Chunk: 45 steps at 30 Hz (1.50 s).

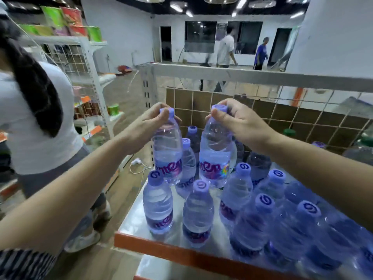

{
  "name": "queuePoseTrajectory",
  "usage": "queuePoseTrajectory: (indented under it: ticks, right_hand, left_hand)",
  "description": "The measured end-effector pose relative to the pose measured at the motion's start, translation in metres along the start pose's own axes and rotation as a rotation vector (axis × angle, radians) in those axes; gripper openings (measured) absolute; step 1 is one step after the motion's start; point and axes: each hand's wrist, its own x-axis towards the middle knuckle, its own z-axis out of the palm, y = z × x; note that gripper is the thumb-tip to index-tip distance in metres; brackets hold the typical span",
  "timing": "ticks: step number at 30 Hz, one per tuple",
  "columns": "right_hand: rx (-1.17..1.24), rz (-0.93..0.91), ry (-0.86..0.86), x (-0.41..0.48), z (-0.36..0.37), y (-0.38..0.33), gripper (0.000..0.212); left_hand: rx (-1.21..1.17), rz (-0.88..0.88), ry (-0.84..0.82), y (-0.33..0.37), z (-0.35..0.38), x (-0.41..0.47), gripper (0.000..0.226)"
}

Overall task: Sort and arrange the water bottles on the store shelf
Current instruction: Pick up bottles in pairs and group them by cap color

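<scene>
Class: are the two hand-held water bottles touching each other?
Apart. Head view shows a gap between the left bottle and right bottle, with another bottle visible behind.

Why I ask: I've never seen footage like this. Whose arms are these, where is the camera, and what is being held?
No machine here: a person wears one wide-angle camera on the head, looking down at their own bare arms. The left hand grips one water bottle by its purple cap; the right hand grips a second bottle the same way. More purple-capped bottles stand upright on the metal shelf, which has an orange front edge and a wire grid behind. Another person in a white top stands at the left.
</scene>
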Motion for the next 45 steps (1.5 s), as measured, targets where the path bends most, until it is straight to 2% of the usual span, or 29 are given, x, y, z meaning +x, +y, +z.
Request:
queuePoseTrajectory:
  ticks: [4, 8, 14, 19, 21, 22, 24, 26, 27, 29, 31, 35, 37, 41, 45]
  right_hand:
    - [-0.301, 0.047, -0.097, -0.004, 0.007, 0.021, 0.024]
    - [-0.510, 0.100, -0.197, -0.008, 0.017, 0.027, 0.029]
    - [-0.578, 0.206, -0.353, -0.013, 0.032, 0.036, 0.032]
    - [-0.658, 0.174, -0.456, -0.014, 0.038, 0.031, 0.036]
    - [-0.676, 0.147, -0.445, -0.013, 0.032, 0.026, 0.035]
    - [-0.630, 0.126, -0.373, -0.013, 0.027, 0.023, 0.032]
    - [-0.561, 0.026, -0.106, -0.012, 0.014, 0.024, 0.024]
    - [-0.625, -0.060, 0.114, -0.007, -0.001, 0.032, 0.028]
    - [-0.658, -0.029, 0.151, -0.004, -0.007, 0.038, 0.035]
    - [-0.671, 0.153, 0.099, 0.001, -0.013, 0.050, 0.050]
    - [-0.644, 0.326, -0.002, 0.004, -0.011, 0.063, 0.052]
    - [-0.486, 0.421, -0.096, 0.010, -0.004, 0.084, 0.036]
    - [-0.406, 0.433, -0.102, 0.012, -0.003, 0.087, 0.033]
    - [-0.322, 0.378, -0.038, 0.012, 0.000, 0.092, 0.025]
    - [-0.249, 0.303, 0.057, 0.015, -0.001, 0.089, 0.021]
  left_hand:
    - [0.198, -0.082, -0.099, -0.037, -0.009, -0.005, 0.044]
    - [0.290, -0.152, -0.209, -0.057, -0.015, -0.007, 0.035]
    - [0.266, -0.198, -0.366, -0.071, -0.026, -0.010, 0.040]
    - [0.189, -0.193, -0.464, -0.070, -0.038, -0.004, 0.045]
    - [0.203, -0.193, -0.445, -0.072, -0.042, 0.001, 0.055]
    - [0.199, -0.200, -0.425, -0.074, -0.043, 0.003, 0.062]
    - [0.190, -0.218, -0.348, -0.078, -0.041, 0.009, 0.075]
    - [0.222, -0.198, -0.204, -0.083, -0.031, 0.016, 0.066]
    - [0.278, -0.161, -0.091, -0.087, -0.026, 0.021, 0.053]
    - [0.411, -0.079, 0.177, -0.100, -0.021, 0.035, 0.030]
    - [0.422, -0.058, 0.301, -0.110, -0.021, 0.049, 0.031]
    - [0.414, -0.139, 0.154, -0.122, -0.020, 0.068, 0.053]
    - [0.380, -0.157, 0.107, -0.124, -0.017, 0.073, 0.049]
    - [0.383, -0.128, 0.148, -0.122, -0.014, 0.078, 0.032]
    - [0.412, -0.074, 0.123, -0.112, -0.018, 0.077, 0.043]
